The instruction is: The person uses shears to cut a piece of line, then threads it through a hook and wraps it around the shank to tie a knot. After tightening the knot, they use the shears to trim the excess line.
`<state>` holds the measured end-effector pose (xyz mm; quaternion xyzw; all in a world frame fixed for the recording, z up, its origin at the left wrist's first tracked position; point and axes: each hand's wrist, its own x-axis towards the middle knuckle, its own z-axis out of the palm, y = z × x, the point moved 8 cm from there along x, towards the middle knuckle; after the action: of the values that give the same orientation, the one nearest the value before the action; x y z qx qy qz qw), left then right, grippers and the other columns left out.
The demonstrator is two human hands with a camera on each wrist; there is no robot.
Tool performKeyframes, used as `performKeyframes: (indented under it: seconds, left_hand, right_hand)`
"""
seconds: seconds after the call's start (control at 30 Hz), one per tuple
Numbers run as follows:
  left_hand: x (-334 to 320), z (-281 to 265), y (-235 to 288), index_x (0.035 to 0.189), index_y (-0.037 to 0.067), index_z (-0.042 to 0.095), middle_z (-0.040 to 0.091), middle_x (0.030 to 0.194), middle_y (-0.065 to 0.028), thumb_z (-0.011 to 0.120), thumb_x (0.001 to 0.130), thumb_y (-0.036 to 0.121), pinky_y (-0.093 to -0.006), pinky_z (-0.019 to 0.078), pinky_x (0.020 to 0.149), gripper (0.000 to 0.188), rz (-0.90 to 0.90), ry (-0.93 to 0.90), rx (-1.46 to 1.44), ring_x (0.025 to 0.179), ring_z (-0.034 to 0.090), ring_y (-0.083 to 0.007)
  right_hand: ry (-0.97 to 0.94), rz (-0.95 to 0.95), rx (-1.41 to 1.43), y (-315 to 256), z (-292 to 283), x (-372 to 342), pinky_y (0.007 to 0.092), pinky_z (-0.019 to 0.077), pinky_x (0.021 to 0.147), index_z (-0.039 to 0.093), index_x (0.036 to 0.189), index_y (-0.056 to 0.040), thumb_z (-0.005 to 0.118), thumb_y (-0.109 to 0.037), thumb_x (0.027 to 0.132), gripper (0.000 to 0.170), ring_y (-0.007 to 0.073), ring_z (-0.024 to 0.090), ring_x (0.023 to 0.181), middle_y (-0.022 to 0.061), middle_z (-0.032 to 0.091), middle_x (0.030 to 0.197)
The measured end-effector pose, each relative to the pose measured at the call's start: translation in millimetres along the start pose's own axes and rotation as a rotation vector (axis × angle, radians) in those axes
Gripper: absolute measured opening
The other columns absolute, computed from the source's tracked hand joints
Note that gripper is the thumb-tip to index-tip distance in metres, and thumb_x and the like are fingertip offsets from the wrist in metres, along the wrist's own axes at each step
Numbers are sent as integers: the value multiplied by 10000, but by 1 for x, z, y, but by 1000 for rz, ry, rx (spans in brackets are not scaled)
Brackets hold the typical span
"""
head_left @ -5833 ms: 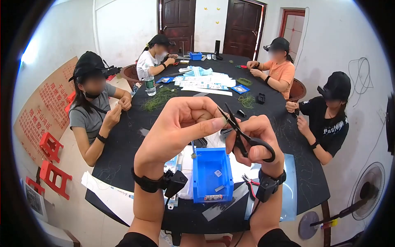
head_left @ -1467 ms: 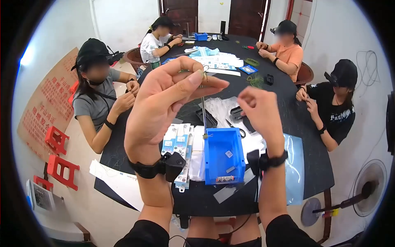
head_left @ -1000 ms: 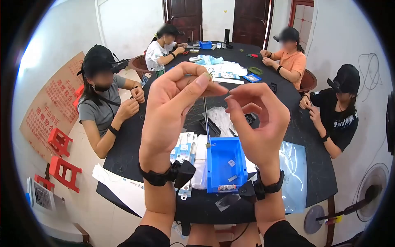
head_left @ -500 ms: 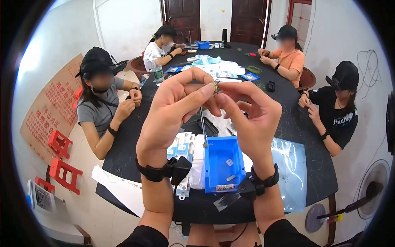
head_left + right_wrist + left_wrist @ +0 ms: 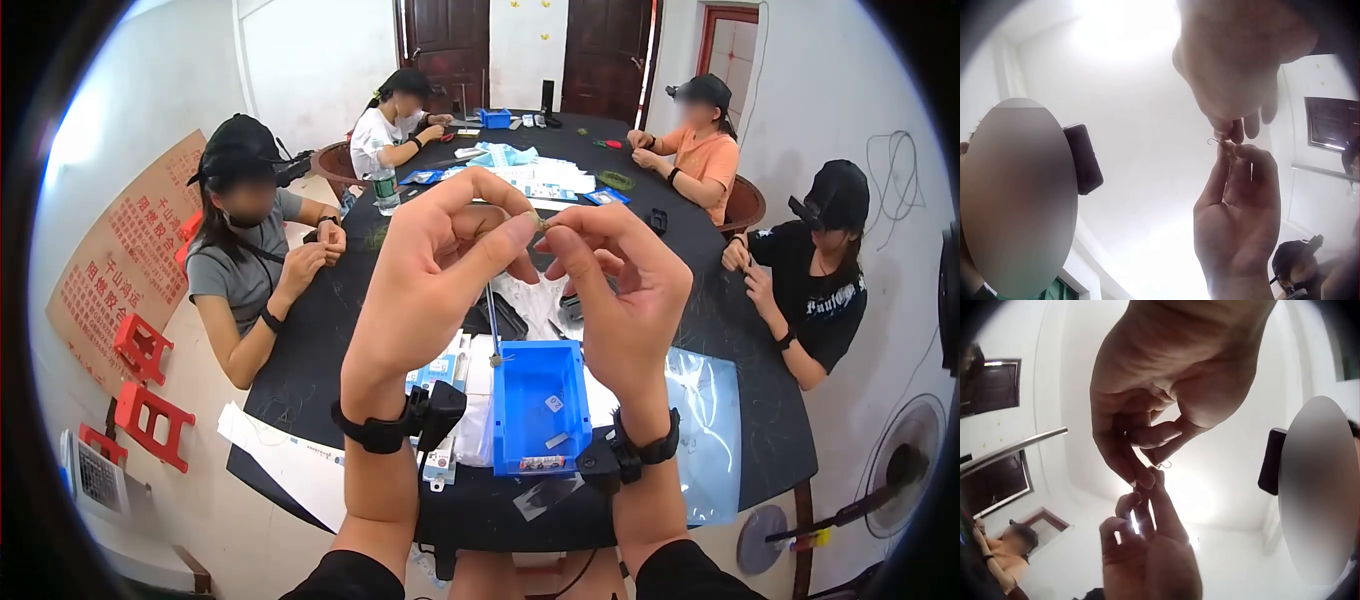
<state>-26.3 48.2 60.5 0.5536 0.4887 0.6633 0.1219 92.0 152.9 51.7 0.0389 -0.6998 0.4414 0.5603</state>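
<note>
A small hook shows as a thin curved wire between the fingertips of both hands. My left hand pinches it between thumb and curled forefinger. From the other side my right hand meets it, thumb and forefinger pinched together at the same spot, with greenish thread just visible there in the head view. Below the hands stands a blue bin holding a few small pieces, with a thin metal rod rising at its back left corner.
Packets and white paper lie left of the bin, a clear blue sheet on the right. Black trays are behind it. Farther back are a bottle, papers and green thread coils. Several people sit around the black-covered table.
The scissors seen earlier have left my right hand. It has since come back beside my left hand, and its thumb and forefinger have closed at the hook.
</note>
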Motion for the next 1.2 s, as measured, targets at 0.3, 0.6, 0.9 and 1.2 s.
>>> performKeyframes:
  seconds: [0.3,0.6,0.9,1.2]
  left_hand:
    - [1,4,4,1069,-28,634,702,765,-60,657,1017,85,-240,521,765,126,66,39,107,762,696,-108]
    - [2,9,1,1067,-41,654,671,733,-44,666,1001,60,-231,507,712,121,70,60,163,744,686,-95]
    - [2,12,2,1077,-32,643,665,800,-25,666,1017,82,-235,489,664,131,71,-8,110,711,633,-85]
    - [1,16,1,1079,-28,666,620,773,8,708,993,87,-212,462,634,150,48,-24,126,673,551,-40]
  right_hand:
    - [17,-243,-294,-22,-7,4,257,500,563,740,981,-18,750,13,894,93,148,693,727,72,716,872]
    - [20,-286,-325,-27,-12,5,262,529,580,753,969,-11,756,27,883,94,159,699,718,84,727,859]
    - [-49,99,26,1,-19,6,245,529,622,749,1020,-13,724,-50,946,87,111,707,743,58,746,898]
    - [-62,-12,-108,-9,-22,8,253,535,609,743,1005,-8,724,-51,935,84,133,721,732,69,746,902]
